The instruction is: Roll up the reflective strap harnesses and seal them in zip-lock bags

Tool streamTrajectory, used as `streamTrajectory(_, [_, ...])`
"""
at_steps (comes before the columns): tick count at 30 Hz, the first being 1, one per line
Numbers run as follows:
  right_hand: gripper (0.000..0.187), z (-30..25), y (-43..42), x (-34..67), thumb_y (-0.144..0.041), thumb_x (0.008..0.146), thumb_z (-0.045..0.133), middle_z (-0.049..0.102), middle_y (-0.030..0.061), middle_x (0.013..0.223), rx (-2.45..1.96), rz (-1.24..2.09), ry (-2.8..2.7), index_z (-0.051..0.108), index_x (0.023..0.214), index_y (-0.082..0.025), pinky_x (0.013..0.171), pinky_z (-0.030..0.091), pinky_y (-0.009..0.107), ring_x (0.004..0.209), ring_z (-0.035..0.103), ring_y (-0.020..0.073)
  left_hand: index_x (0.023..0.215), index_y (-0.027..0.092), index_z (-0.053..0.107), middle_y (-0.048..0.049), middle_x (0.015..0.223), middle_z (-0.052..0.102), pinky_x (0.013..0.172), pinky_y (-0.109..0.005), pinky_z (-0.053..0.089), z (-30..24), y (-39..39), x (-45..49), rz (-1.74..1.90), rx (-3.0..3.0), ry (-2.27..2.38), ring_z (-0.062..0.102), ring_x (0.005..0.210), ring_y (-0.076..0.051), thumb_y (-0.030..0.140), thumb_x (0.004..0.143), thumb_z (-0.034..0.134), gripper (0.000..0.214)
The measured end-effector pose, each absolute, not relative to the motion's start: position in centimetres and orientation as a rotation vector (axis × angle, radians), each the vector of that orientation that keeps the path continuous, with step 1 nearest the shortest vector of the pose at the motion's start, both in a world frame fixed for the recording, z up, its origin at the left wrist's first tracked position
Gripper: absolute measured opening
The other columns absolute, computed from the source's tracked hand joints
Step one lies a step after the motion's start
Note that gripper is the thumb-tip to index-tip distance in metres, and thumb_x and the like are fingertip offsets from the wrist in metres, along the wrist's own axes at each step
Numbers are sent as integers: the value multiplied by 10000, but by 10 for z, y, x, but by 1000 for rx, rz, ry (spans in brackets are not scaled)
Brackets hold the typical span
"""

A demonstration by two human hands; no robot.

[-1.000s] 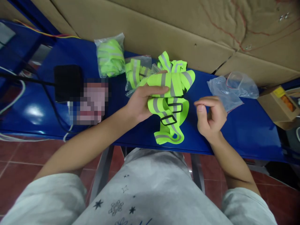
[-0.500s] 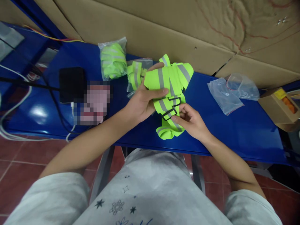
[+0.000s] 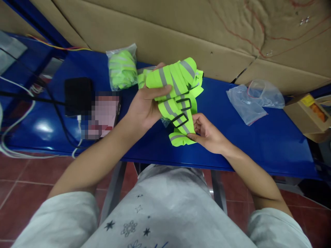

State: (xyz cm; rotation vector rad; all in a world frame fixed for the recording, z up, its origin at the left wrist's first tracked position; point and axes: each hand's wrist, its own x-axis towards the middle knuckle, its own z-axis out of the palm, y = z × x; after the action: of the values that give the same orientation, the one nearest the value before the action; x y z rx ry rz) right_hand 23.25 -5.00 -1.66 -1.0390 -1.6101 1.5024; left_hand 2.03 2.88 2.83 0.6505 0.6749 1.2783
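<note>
My left hand (image 3: pixel 148 103) is closed round a folded bundle of neon-yellow reflective strap (image 3: pixel 169 81) with grey stripes, its thumb pressed across the front. Two black buckles, an upper one (image 3: pixel 184 104) and a lower one (image 3: pixel 180 120), sit on the strap below that thumb. My right hand (image 3: pixel 207 132) pinches the hanging lower part of the same strap between thumb and fingers. Behind the left hand, a second bagged strap (image 3: pixel 141 78) is mostly hidden. Farther left stands a clear bag (image 3: pixel 122 69) filled with coiled strap of the same kind.
Two clear zip bags (image 3: pixel 248 103) lie on the blue table (image 3: pixel 258 148) at right, beside an open cardboard box (image 3: pixel 306 115). At left are a black box (image 3: pixel 78 96), a partly blurred pinkish item (image 3: pixel 106 112) and white cables (image 3: pixel 23 151). Cardboard (image 3: pixel 168 31) lines the back.
My left hand has shifted left with the strap bundle, tilting it and covering more of the bag behind. My right hand has slid down to a lower part of the strap.
</note>
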Motion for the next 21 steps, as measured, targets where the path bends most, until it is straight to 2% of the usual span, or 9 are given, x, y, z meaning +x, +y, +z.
streamTrajectory(2, [388, -16, -49, 234, -234, 866, 759, 599, 5, 1075, -1071, 1438, -1616, 496, 1150, -258, 843, 555, 278, 948, 627, 126, 1148, 326, 718, 116, 1161, 797, 1232, -424, 502, 34, 30, 17, 1301, 705, 629, 610, 1403, -214, 22, 804, 714, 459])
streamTrajectory(4, [396, -14, -49, 234, -230, 834, 775, 600, 6, 1075, -1122, 1264, -1591, 513, 1130, -257, 875, 555, 292, 970, 627, 132, 1324, 386, 663, 143, 1241, 780, 1293, -429, 431, 42, 29, 12, 1339, 770, 577, 556, 1466, -203, 8, 826, 678, 625])
streamTrajectory(6, [333, -11, -50, 234, -220, 833, 772, 614, 2, 1027, -1187, 1045, -1573, 560, 1089, -248, 845, 542, 291, 912, 625, 126, 1522, 461, 498, 165, 1328, 747, 1341, -443, 352, 50, 26, 8, 1367, 787, 568, 495, 1523, -200, 5, 851, 650, 825])
streamTrajectory(8, [208, -8, -50, 234, -229, 871, 739, 640, 0, 957, -1219, 970, -1578, 612, 1035, -234, 788, 524, 292, 837, 626, 123, 1601, 493, 369, 168, 1381, 720, 1364, -442, 302, 56, 23, 5, 1389, 778, 585, 463, 1547, -199, 5, 870, 646, 922])
streamTrajectory(10, [123, -6, -49, 234, -248, 893, 703, 680, 8, 937, -1201, 1064, -1592, 643, 997, -224, 774, 520, 298, 829, 651, 133, 1609, 422, 380, 129, 1396, 717, 1369, -453, 286, 58, 21, 5, 1414, 789, 578, 483, 1529, -203, 11, 889, 638, 868])
streamTrajectory(13, [86, -4, -45, 234, -230, 863, 669, 696, 2, 879, -1147, 1234, -1597, 644, 944, -212, 704, 491, 282, 784, 644, 137, 1500, 277, 508, 70, 1403, 713, 1364, -443, 300, 55, 21, 7, 1448, 812, 563, 520, 1493, -204, -6, 863, 652, 711])
streamTrajectory(16, [76, -1, -43, 234, -154, 802, 622, 548, -51, 684, -1148, 1268, -1599, 573, 820, -209, 560, 350, 242, 607, 483, 98, 1481, 304, 517, 102, 1386, 726, 1365, -397, 305, 54, 26, 8, 1473, 800, 588, 492, 1516, -198, 29, 837, 689, 722])
streamTrajectory(18, [131, -1, -43, 233, -134, 761, 608, 456, -68, 638, -1177, 1251, -1613, 507, 747, -216, 530, 286, 241, 568, 399, 87, 1602, 382, 373, 151, 1388, 719, 1390, -407, 245, 56, 31, 4, 1494, 786, 602, 459, 1545, -189, 37, 865, 658, 862])
streamTrajectory(21, [158, -4, -46, 230, -157, 742, 612, 437, -67, 645, -1202, 1259, -1641, 469, 721, -222, 534, 282, 247, 578, 391, 89, 1673, 500, 63, 234, 1456, 654, 1422, -422, 110, 63, 40, -4, 1540, 711, 671, 387, 1591, -155, -10, 910, 580, 1053])
